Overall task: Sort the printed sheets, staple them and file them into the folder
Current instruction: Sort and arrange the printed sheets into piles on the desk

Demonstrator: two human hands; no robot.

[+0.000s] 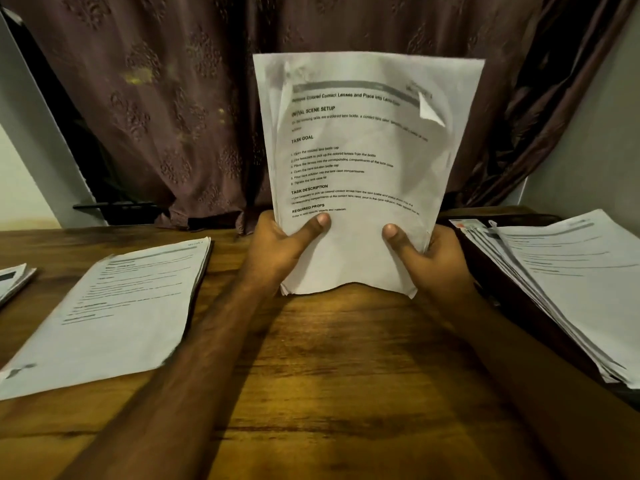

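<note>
Both hands clamped on a bundle of printed sheets (363, 168), held upright over the middle of the wooden table (329, 375). Long axis of the bundle vertical, top edge up toward the brown curtain (156, 98), printed face toward the camera, text right way up. Left hand (277, 251) grips the lower left edge, thumb on the front face; right hand (433, 258) grips the lower right edge, thumb also on the front. Hands apart, one per side. Bottom edge of the bundle near the table; cannot tell if touching. One upper-right corner curled over.

Left of the bundle: a flat stack of sheets (114, 306) on the table, long axis running away from the camera. Further left, at the frame edge, another small pile (14, 278). Right of the bundle: a fanned pile of sheets (571, 282) lying on something dark, not identifiable.
</note>
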